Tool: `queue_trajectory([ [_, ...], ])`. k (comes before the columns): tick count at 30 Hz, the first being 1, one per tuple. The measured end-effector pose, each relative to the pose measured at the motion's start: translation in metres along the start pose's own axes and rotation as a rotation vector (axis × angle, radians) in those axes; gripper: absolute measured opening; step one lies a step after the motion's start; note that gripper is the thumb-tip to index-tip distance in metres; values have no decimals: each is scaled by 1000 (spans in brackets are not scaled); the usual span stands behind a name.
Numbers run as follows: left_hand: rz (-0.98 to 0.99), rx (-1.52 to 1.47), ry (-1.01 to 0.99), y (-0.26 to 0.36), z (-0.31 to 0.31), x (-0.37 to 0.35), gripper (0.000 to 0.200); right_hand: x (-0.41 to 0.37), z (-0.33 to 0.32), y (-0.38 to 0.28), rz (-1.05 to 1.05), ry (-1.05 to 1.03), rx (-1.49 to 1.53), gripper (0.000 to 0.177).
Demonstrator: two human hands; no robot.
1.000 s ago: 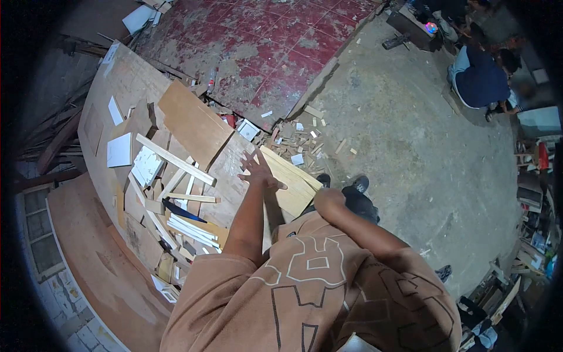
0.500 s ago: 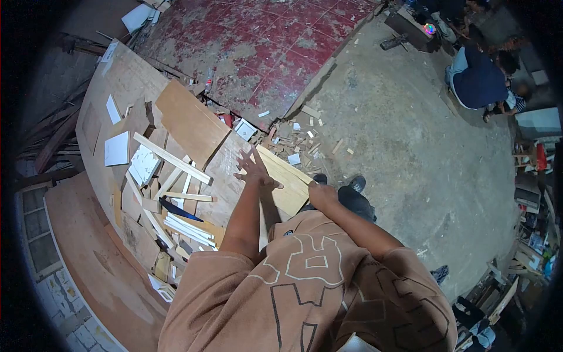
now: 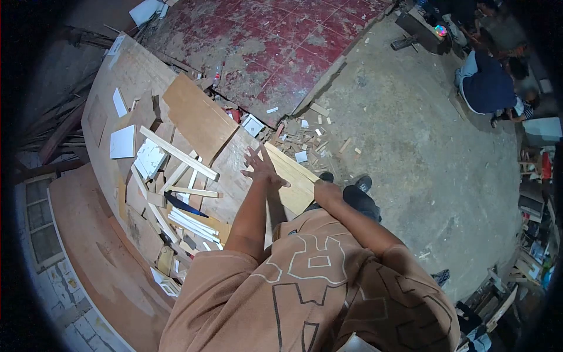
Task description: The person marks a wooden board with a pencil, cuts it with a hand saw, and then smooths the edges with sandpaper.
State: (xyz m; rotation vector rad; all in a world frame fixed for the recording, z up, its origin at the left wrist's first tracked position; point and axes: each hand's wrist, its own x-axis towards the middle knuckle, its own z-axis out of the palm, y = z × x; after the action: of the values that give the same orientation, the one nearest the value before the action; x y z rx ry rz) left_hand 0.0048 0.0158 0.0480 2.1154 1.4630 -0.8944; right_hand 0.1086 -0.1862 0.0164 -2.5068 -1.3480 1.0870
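Observation:
A pale wooden board [image 3: 296, 186] lies at the near edge of the workbench, close in front of my body. My left hand [image 3: 262, 170] is open, its fingers spread over the left side of the board. At the board's right near corner, my right hand [image 3: 327, 193] is closed round the edge, its fingertips hidden beneath. Left of my left forearm lie a wooden strip [image 3: 179, 154], a long dark blue object [image 3: 186, 205] and a stack of white strips [image 3: 193, 224].
A brown plywood sheet [image 3: 198, 111] lies farther along the workbench [image 3: 141, 67], near white panels [image 3: 122, 142]. Wood offcuts [image 3: 301, 156] litter the concrete floor beside the bench. A person in a dark top [image 3: 485, 82] sits at the upper right.
The whole view has shifted slightly, so the bench and floor appear a little farther right. Both hands keep their places on the board.

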Motion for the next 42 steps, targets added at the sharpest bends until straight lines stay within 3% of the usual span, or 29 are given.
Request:
queue_trajectory([
  [7, -19, 4, 5, 4, -4, -5, 168, -101, -94, 9, -42, -182, -80, 25],
  [10, -24, 5, -30, 7, -6, -5, 167, -85, -86, 3, 43, -173, -49, 24],
  [13, -13, 12, 19, 4, -1, -8, 168, -26, -38, -7, 92, -135, 12, 24],
  [17, -16, 18, 10, 0, 3, 3, 170, -38, -29, 13, 50, -99, 22, 25],
  [22, -17, 17, -1, -1, 4, 4, 170, -101, -97, 11, 76, -196, -32, 25],
  [30, -6, 50, -20, 1, -3, -2, 171, -29, -27, -5, 65, -96, 19, 24],
  [34, -9, 43, -11, 3, 0, -1, 171, -77, -65, 7, 52, -205, -87, 24],
  [37, -15, 58, -15, 2, -1, -2, 170, -97, -99, 3, 28, -176, -69, 24],
  [42, 7, 30, 33, 1, 2, -5, 168, -33, -37, -1, 25, -189, -54, 24],
])
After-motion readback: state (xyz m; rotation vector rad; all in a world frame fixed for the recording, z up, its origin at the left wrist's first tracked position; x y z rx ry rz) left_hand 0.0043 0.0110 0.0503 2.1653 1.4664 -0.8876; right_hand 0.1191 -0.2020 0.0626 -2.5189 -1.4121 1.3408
